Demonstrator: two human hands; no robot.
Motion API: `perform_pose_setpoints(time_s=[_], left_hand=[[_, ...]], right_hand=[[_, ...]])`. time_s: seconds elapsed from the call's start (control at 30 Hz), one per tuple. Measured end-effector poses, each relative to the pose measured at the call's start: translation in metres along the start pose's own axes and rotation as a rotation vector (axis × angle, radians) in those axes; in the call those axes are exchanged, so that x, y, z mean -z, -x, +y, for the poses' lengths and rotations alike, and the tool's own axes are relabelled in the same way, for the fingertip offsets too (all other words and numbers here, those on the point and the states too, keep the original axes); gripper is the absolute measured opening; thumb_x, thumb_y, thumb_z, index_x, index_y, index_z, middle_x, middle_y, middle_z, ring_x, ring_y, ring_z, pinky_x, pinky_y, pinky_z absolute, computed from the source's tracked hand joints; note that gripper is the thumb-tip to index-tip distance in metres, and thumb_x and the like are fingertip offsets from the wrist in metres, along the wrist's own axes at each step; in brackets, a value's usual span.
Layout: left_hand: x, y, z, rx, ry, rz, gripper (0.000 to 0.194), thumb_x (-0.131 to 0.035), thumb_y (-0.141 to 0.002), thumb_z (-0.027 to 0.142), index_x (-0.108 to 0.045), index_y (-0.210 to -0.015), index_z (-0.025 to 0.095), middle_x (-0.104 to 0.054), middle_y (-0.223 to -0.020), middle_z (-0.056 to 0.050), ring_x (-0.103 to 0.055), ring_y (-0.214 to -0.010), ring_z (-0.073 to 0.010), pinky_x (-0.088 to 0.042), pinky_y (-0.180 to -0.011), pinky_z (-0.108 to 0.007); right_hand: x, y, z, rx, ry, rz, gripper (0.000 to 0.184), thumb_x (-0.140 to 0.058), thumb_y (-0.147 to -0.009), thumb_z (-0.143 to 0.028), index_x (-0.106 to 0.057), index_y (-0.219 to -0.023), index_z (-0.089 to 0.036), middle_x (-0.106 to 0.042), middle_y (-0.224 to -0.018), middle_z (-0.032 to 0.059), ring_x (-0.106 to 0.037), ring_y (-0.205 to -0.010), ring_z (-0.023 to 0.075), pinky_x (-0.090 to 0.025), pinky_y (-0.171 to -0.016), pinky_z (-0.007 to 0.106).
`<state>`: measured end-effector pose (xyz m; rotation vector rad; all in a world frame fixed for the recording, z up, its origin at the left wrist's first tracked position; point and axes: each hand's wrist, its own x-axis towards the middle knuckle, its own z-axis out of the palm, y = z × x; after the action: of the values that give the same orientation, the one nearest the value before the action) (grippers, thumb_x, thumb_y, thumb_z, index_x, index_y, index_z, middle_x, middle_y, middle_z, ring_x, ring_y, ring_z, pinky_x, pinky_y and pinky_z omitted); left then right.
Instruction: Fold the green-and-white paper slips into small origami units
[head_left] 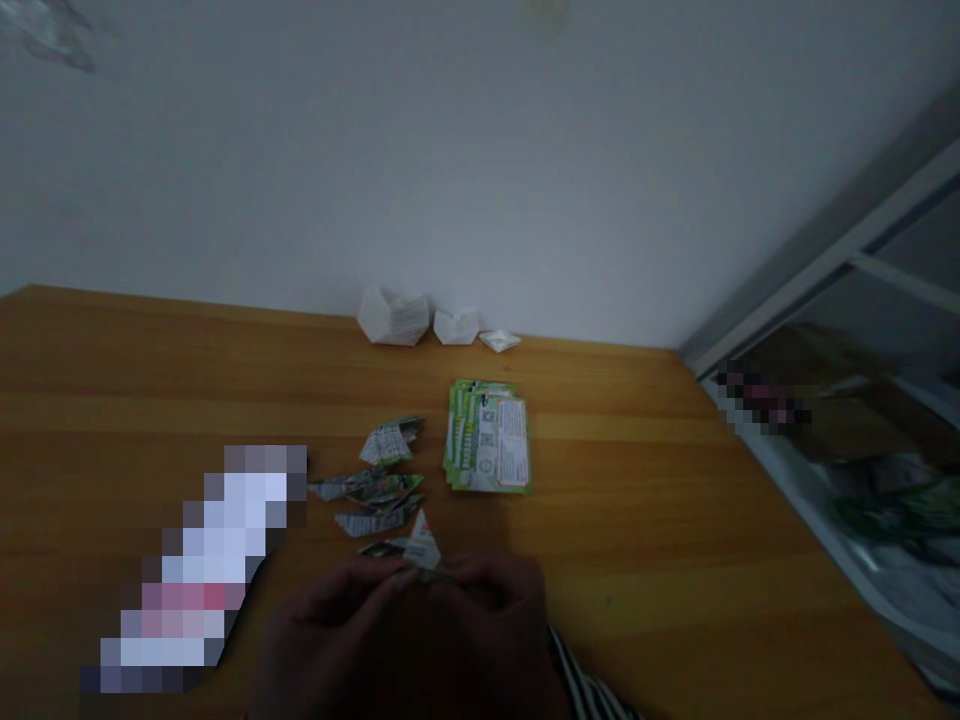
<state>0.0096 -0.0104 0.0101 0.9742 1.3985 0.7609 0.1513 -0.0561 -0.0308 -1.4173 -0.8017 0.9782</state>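
Near the bottom middle of the head view, my left hand (341, 615) and my right hand (495, 605) meet with fingers pinched. Between them they hold a small piece of folded paper (423, 542), its pointed tip facing away from me. Just beyond lie several folded printed-paper pieces: one standing creased shape (391, 440), a flatter one (384, 489) and a boat-like one (377, 520). Part of another dark folded piece (381, 548) shows behind my left fingers. The lower part of the held paper is hidden by my fingers.
A stack of green-and-white printed sheets (489, 440) lies at the middle of the wooden table (637, 480). Against the wall stand three white folded paper shapes (394, 317). A pixelated, elongated object (217, 550) lies at left. Right of the table is a framed glass-like panel (862, 400).
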Motion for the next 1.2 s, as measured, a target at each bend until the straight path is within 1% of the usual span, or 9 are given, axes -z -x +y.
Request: perform_pose_setpoints(time_s=[0.1, 0.27, 0.43, 0.63, 0.8, 0.87, 0.97, 1.03, 1.2], left_hand=[[-0.006, 0.007, 0.004, 0.043, 0.056, 0.036, 0.028, -0.080, -0.056, 0.043, -0.069, -0.067, 0.019, -0.074, -0.066, 0.000, -0.070, -0.064, -0.0197, -0.055, -0.056, -0.021], [-0.012, 0.004, 0.006, 0.098, 0.102, 0.056, 0.035, -0.081, -0.055, 0.042, -0.057, -0.064, 0.018, -0.073, -0.062, 0.000, -0.068, -0.055, -0.0202, -0.052, -0.046, -0.023], [-0.012, -0.005, 0.003, 0.067, 0.082, 0.043, 0.041, -0.081, -0.054, 0.041, -0.060, -0.082, 0.020, -0.074, -0.065, -0.001, -0.072, -0.065, -0.0238, -0.057, -0.058, -0.027], [0.002, -0.014, -0.007, -0.106, -0.091, -0.042, 0.044, -0.075, -0.062, 0.040, -0.065, -0.101, 0.024, -0.075, -0.075, -0.002, -0.072, -0.072, -0.0232, -0.058, -0.067, -0.029], [0.019, -0.023, -0.014, -0.427, -0.298, -0.081, 0.010, -0.074, -0.064, 0.036, -0.073, -0.064, 0.026, -0.071, -0.069, -0.003, -0.068, -0.066, -0.0203, -0.056, -0.060, -0.025], [0.022, -0.021, -0.014, -0.475, -0.303, -0.081, 0.012, -0.070, -0.069, 0.038, -0.074, -0.065, 0.028, -0.070, -0.066, -0.004, -0.067, -0.063, -0.0198, -0.056, -0.057, -0.025], [0.021, -0.015, -0.011, -0.494, -0.296, -0.117, 0.009, -0.070, -0.070, 0.038, -0.076, -0.072, 0.032, -0.074, -0.072, -0.004, -0.069, -0.065, -0.0210, -0.056, -0.057, -0.025], [0.017, -0.012, -0.009, -0.474, -0.305, -0.175, 0.008, -0.072, -0.067, 0.036, -0.077, -0.073, 0.034, -0.075, -0.071, -0.003, -0.070, -0.063, -0.0211, -0.057, -0.059, -0.025], [0.009, -0.015, -0.006, -0.271, -0.242, -0.264, 0.015, -0.069, -0.070, 0.037, -0.078, -0.082, 0.036, -0.077, -0.083, 0.000, -0.073, -0.077, -0.0234, -0.058, -0.075, -0.030]], right_hand=[[-0.009, 0.002, 0.000, -0.152, -0.022, 0.055, 0.020, -0.081, -0.059, -0.034, -0.069, -0.060, -0.018, -0.072, -0.065, 0.0041, -0.067, -0.062, 0.0193, -0.054, -0.057, 0.026], [-0.020, 0.000, 0.003, -0.249, -0.205, 0.081, 0.030, -0.080, -0.062, -0.037, -0.057, -0.065, -0.018, -0.067, -0.058, 0.0000, -0.064, -0.055, 0.0152, -0.050, -0.051, 0.023], [-0.019, -0.004, 0.002, -0.302, -0.209, 0.042, 0.030, -0.081, -0.063, -0.037, -0.065, -0.077, -0.015, -0.072, -0.064, 0.0033, -0.067, -0.058, 0.0160, -0.052, -0.055, 0.023], [-0.009, -0.011, -0.001, -0.379, -0.284, -0.054, 0.035, -0.082, -0.058, -0.043, -0.067, -0.070, -0.014, -0.072, -0.059, 0.0032, -0.067, -0.050, 0.0142, -0.051, -0.049, 0.021], [0.001, -0.008, 0.006, -0.435, -0.343, -0.229, 0.036, -0.081, -0.059, -0.046, -0.063, -0.061, -0.015, -0.068, -0.051, 0.0016, -0.065, -0.045, 0.0149, -0.050, -0.048, 0.023], [0.007, -0.007, 0.005, -0.369, -0.279, -0.269, 0.035, -0.078, -0.063, -0.048, -0.065, -0.063, -0.016, -0.066, -0.047, 0.0008, -0.062, -0.041, 0.0150, -0.047, -0.043, 0.023], [0.017, -0.010, -0.001, 0.076, 0.047, -0.224, 0.021, -0.080, -0.062, -0.038, -0.073, -0.062, -0.019, -0.070, -0.058, 0.0029, -0.064, -0.056, 0.0155, -0.050, -0.055, 0.023], [0.020, -0.011, -0.006, 0.229, 0.141, -0.271, 0.013, -0.077, -0.066, -0.035, -0.076, -0.067, -0.022, -0.072, -0.064, 0.0036, -0.065, -0.060, 0.0166, -0.052, -0.060, 0.025], [0.016, -0.012, -0.007, -0.014, 0.053, -0.229, 0.009, -0.072, -0.073, -0.025, -0.078, -0.079, -0.028, -0.077, -0.077, 0.0008, -0.072, -0.071, 0.0179, -0.056, -0.069, 0.025]])
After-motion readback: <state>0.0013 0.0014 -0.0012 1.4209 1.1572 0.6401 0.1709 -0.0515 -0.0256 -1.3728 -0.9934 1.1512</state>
